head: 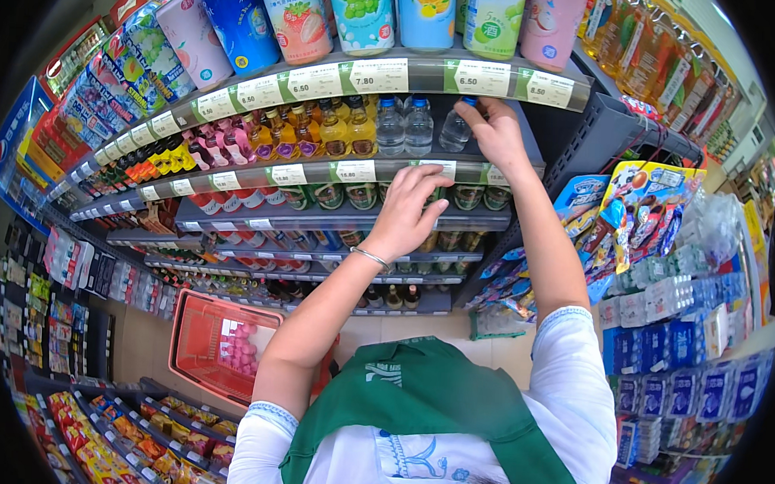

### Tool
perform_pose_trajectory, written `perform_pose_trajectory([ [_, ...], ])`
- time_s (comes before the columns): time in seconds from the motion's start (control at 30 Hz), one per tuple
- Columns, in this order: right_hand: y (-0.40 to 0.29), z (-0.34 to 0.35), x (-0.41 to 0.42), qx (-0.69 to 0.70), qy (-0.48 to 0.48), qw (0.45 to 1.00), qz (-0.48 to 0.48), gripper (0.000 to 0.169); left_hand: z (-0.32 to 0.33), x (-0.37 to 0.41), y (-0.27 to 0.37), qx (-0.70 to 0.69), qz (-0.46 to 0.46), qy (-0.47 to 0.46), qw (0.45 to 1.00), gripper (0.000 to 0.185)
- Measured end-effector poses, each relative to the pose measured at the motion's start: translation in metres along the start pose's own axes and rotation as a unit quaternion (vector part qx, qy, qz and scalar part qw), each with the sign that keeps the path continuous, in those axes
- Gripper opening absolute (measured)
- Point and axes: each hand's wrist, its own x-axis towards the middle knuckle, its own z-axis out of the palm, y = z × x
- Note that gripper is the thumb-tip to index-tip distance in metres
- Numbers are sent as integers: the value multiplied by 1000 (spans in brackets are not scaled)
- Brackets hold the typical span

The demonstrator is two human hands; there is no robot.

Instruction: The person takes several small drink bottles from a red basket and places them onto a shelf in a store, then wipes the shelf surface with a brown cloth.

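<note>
My right hand (494, 131) is up at the second shelf, its thumb and fingers closed around the neck and blue cap of a small clear bottle (455, 132). Left of it stand more clear bottles with blue caps (419, 132), with a gap between. My left hand (408, 210) hangs in front of the shelf's price rail (357, 171), fingers apart and holding nothing; a metal bangle (371, 259) is on that wrist. Yellow bottles (361, 134) stand farther left on the same shelf.
Above, drink cans (362, 17) line the top shelf behind a price rail (303, 88). Green-topped cans (328, 196) fill a lower shelf. A red shopping basket (192, 344) containing pink items is at lower left. Hanging snack packs (648, 208) and stacked packs (688, 339) lie to the right.
</note>
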Motion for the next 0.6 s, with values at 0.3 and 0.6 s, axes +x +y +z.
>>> perform_pose_trajectory([
  [0.3, 14, 16, 6, 2, -57, 998, 17, 18, 2, 3, -7, -6, -4, -6, 1000, 25],
  [0.6, 12, 13, -32, -59, 91, 989, -99, 19, 6, 5, -10, -12, -22, -5, 1000, 23],
])
